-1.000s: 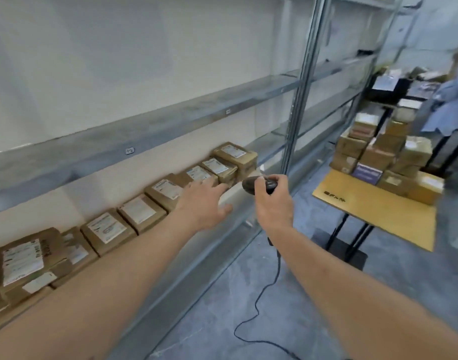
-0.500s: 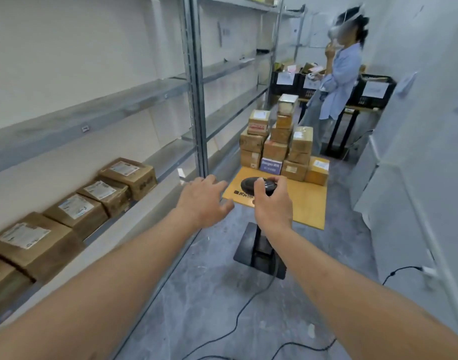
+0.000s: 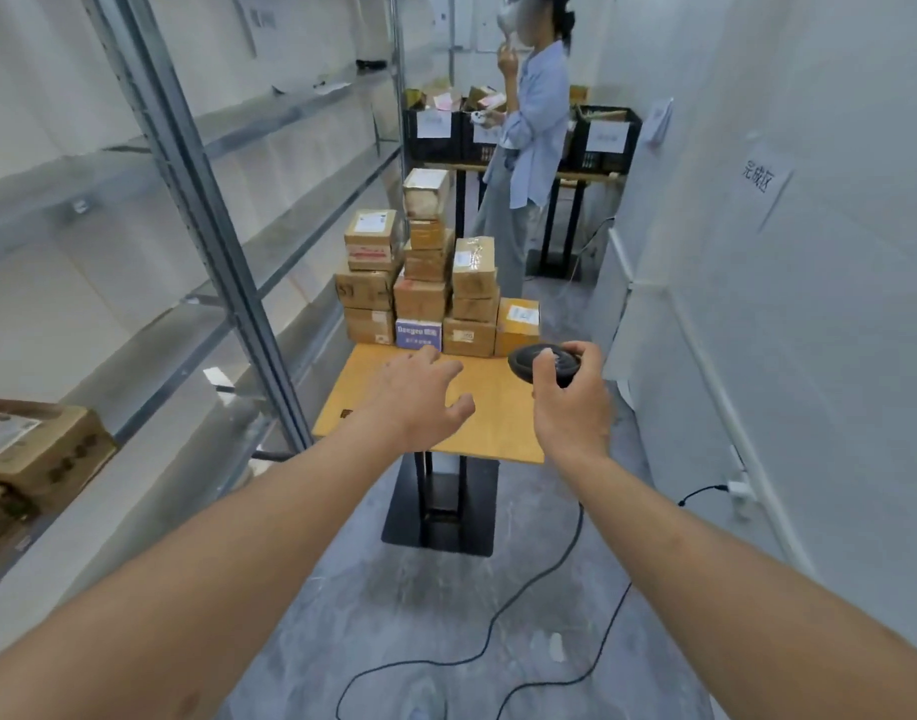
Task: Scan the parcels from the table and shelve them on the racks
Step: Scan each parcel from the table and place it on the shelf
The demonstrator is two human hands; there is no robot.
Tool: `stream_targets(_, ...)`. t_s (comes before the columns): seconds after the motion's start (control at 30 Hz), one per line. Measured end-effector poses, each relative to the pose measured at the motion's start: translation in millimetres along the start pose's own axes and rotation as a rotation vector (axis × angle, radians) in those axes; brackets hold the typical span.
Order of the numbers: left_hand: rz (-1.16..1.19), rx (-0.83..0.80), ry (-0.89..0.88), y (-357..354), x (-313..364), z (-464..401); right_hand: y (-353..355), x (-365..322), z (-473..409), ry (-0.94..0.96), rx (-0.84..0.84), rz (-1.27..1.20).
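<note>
biggest worry imo is the racks and the narrow aisle: there's a cable looping across the floor right in the walking path, so carrying a box back toward the shelves could snag a foot or yank the scanner. next down, the parcels are stacked on the far end of the desk in uneven columns, small boxes on top of bigger ones. pulling one from the middle or bottom looks likely to tip the tall column. taking from the top seems safer. one shelved box sits on the lower rack at left, well apart from the pile. there's also a person standing past the desk, so watch for bumping.

hands: the left hand is empty, fingers spread and loosely bent, hovering over the bare near part of the desk, not touching any box yet. the right hand has its fingers wrapped around the black scanner, held up just beside the pile's right edge.
</note>
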State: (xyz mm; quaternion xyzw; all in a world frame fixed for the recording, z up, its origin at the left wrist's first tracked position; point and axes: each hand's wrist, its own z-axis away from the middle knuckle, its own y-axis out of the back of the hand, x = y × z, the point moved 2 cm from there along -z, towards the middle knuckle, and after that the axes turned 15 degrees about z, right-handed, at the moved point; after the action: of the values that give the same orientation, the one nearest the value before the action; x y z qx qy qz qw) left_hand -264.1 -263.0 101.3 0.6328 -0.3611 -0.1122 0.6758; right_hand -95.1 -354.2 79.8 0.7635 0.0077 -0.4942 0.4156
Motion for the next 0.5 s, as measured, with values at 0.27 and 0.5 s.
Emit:
stream_targets(0.27,0.023,-0.059,-0.089,-26.3,-24.4,-133.0,-53.8,9.4,-98.4,-0.095,0.063,0.046)
stream_targets(0.5,0.028,-0.147,-0.116,-48.6,-36.0,-227.7,-90.5,21.1,-171.8,-0.219,0.075,0.05)
